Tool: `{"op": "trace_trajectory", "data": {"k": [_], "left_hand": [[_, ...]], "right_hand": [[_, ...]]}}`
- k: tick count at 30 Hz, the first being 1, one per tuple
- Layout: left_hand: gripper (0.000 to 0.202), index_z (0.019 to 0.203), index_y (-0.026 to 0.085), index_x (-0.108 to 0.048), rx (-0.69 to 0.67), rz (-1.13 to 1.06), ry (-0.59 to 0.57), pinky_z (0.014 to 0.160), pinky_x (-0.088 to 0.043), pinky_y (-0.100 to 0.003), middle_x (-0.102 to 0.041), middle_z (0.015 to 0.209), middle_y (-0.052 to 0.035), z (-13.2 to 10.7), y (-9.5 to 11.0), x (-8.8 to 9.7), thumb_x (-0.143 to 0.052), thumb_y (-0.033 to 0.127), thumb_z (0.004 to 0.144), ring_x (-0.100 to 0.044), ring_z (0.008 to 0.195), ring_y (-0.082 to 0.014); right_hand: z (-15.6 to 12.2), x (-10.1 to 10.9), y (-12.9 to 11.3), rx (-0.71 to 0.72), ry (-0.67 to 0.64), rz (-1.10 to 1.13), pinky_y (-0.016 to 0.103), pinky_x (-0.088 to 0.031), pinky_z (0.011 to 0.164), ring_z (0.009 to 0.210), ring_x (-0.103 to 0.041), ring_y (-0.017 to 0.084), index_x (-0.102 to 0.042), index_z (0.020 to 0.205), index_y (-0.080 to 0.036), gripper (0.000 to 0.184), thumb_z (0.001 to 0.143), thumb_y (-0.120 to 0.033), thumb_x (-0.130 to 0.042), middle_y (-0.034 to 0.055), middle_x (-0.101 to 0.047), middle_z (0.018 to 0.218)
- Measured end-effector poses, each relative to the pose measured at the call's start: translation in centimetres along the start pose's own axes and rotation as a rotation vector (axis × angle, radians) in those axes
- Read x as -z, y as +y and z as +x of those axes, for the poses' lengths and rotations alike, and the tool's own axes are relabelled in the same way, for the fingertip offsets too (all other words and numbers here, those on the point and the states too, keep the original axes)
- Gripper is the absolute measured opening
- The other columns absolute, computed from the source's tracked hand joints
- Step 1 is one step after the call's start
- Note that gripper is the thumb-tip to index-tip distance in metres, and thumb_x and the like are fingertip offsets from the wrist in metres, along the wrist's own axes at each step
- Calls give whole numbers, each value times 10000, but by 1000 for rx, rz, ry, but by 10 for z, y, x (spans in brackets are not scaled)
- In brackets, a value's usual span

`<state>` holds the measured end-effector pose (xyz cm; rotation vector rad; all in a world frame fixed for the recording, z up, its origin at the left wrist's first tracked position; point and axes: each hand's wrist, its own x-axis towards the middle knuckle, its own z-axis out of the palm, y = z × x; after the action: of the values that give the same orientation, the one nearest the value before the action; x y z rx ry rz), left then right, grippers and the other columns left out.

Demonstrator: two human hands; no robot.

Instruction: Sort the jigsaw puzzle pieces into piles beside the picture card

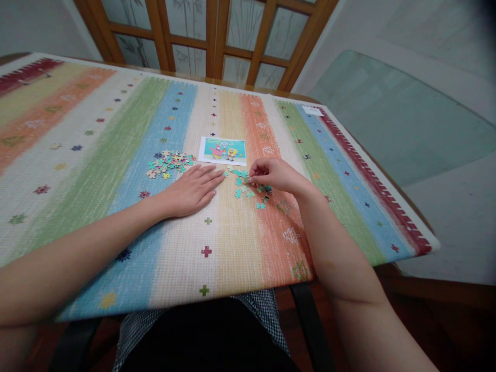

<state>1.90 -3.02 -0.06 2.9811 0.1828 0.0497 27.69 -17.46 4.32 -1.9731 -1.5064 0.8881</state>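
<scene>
My left hand [194, 190] lies flat on the striped tablecloth, palm down with fingers stretched out. Just beyond its wrist side sits a heap of jigsaw puzzle pieces [170, 163] in mixed colours. My right hand [273, 175] is closed in a pinch at the fingertips, where a small puzzle piece [249, 179] seems to be held, partly hidden. Below and around those fingertips lie several loose, mostly teal puzzle pieces [238, 193]. Above both hands rests a printed reference picture [223, 152] with cartoon figures on a teal background.
The striped tablecloth [186, 268] covers the table up to its near edge. A small white label [312, 110] lies at the far right corner. Behind the table stand wood-framed glass doors [213, 41]. Dark chair arms [310, 320] flank the lap below the table.
</scene>
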Motion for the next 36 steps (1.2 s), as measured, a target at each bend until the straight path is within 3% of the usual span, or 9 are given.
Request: {"op": "trace_trajectory", "data": {"k": [5, 12, 24, 36], "left_hand": [[583, 1591, 162, -422, 13, 17, 13, 1312, -146, -486, -401, 1674, -88, 0, 2, 1, -245, 408, 1092, -315, 1566, -271], [560, 1521, 132, -514, -25, 37, 81, 1289, -234, -454, -496, 1609, -112, 0, 2, 1, -273, 396, 1090, -418, 1502, -268], [525, 1453, 124, -585, -38, 63, 128, 1251, -320, -444, -580, 1532, -126, 0, 3, 2, -319, 383, 1082, -514, 1427, -271], [521, 1466, 93, -566, -44, 6, 144, 1256, -325, -452, -568, 1535, -147, -1, 1, -1, -338, 371, 1088, -491, 1439, -285]], "right_hand": [[11, -19, -4, 14, 102, 105, 311, -523, 666, 741, -679, 179, -678, 975, -215, 159, 854, -304, -729, 47, -745, 845], [25, -40, -2, 112, 222, 64, 300, -491, 717, 758, -651, 167, -769, 923, -183, 127, 835, -269, -737, 46, -740, 840], [21, -41, -7, 125, 226, -12, 314, -489, 775, 807, -651, 176, -799, 952, -183, 152, 878, -200, -668, 60, -783, 942], [19, -38, -2, 95, 249, -76, 331, -505, 813, 839, -675, 191, -820, 973, -216, 170, 883, -197, -677, 59, -790, 981]]}}
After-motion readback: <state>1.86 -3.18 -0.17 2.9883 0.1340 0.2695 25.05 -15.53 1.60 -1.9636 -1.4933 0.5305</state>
